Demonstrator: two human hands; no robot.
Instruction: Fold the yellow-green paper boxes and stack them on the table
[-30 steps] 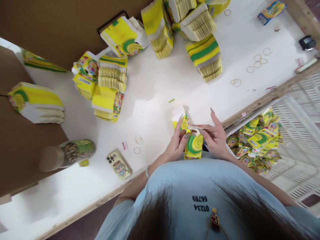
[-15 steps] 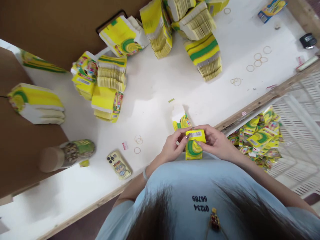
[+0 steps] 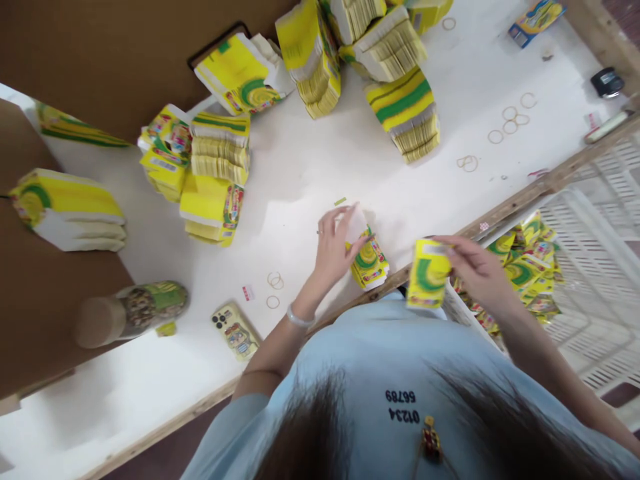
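My right hand (image 3: pixel 475 270) pinches a small yellow-and-green carton (image 3: pixel 428 275) by its upper right corner, over the table's front edge; the carton is slightly blurred. On the tabletop lies a short stack of similar yellow cartons (image 3: pixel 369 261), with a white flap sticking up at the far end. My left hand (image 3: pixel 334 243) reaches over the left side of this stack, fingers and thumb spread apart around the flap and the printed face. Its fingertips are at the flap; whether they grip it I cannot tell.
Bundles of flat yellow cartons (image 3: pixel 407 110) stand along the back, with more bundles (image 3: pixel 210 207) at the left. A phone (image 3: pixel 235 330), a jar (image 3: pixel 135 313) and rubber bands (image 3: pixel 510 120) lie on the table. Below right, a white plastic basket (image 3: pixel 585 267) holds many yellow cartons (image 3: pixel 525 270).
Both hands held one carton together before. My right hand has carried it right, toward the basket side. My left hand has let go and moved up-left to the stack on the table.
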